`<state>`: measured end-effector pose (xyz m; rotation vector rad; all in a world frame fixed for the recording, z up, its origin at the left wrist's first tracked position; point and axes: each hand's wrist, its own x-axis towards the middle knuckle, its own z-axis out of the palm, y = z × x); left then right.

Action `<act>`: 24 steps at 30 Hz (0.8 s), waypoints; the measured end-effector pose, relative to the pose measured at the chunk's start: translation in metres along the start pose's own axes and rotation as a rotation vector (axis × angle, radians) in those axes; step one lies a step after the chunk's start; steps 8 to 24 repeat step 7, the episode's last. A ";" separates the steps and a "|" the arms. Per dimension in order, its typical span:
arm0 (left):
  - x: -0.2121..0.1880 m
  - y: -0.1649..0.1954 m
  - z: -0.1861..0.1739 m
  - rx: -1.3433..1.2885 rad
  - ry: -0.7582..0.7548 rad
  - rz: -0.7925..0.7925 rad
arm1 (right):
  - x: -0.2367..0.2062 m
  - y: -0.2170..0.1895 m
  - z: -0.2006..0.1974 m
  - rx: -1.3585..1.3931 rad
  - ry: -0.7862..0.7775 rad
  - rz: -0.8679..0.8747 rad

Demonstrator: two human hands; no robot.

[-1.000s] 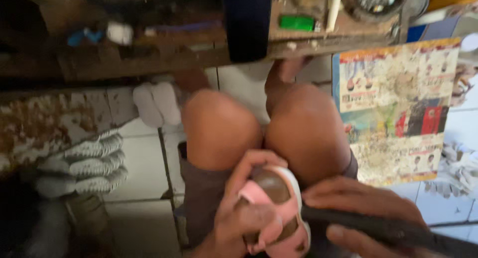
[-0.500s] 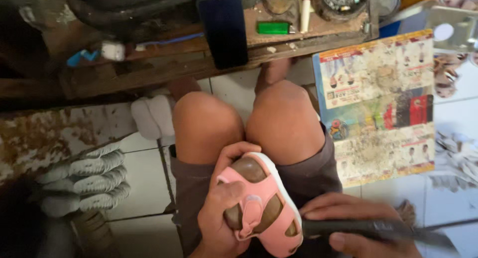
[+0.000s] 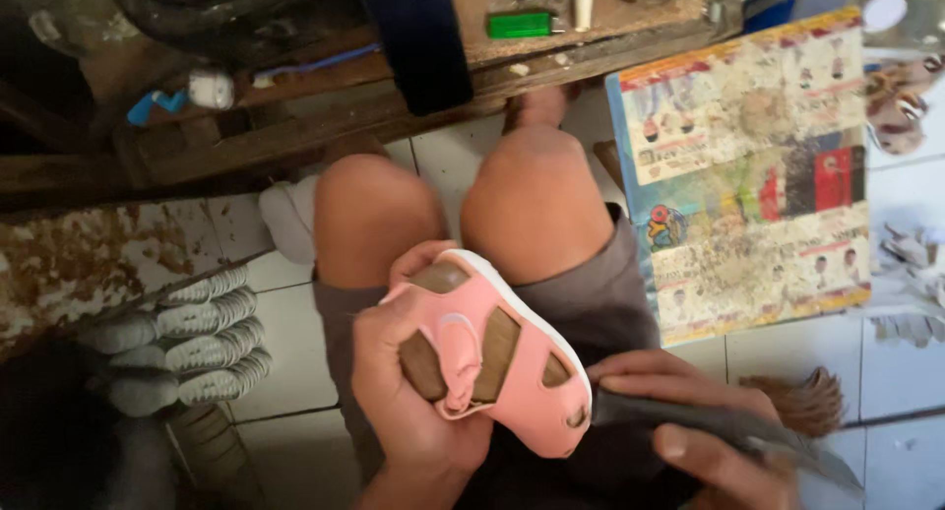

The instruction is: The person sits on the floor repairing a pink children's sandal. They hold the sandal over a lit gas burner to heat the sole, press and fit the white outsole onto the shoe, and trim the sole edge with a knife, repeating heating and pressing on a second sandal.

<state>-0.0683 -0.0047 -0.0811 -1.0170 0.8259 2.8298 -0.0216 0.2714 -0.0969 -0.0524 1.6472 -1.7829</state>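
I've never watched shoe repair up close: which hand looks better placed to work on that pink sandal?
Probably the right hand: it grips a dark blade-like tool whose end meets the pink sandal, while the left hand is wrapped around the sandal, steadying it.

The little sandal [image 3: 487, 357] is pink with a white edge and brown inside, and the tool [image 3: 728, 433] next to it is dark grey. The shorts [image 3: 600, 288] are grey-brown, the lighter [image 3: 520, 25] up on the brown wooden bench [image 3: 295, 126] is bright green, and the floor tiles [image 3: 295, 372] are white. The printed sheet [image 3: 748, 165] has many colours — yellow, red, blue, black — and the shoe soles [image 3: 187, 338] are grey with a wavy line pattern.
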 end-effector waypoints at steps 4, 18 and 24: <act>-0.009 -0.013 0.007 -0.048 0.181 0.045 | -0.007 0.008 0.016 -0.104 0.201 -0.166; -0.023 -0.015 0.026 -0.304 -0.219 0.025 | -0.013 -0.007 0.019 0.138 0.375 -0.109; -0.023 -0.015 0.026 -0.304 -0.219 0.025 | -0.013 -0.007 0.019 0.138 0.375 -0.109</act>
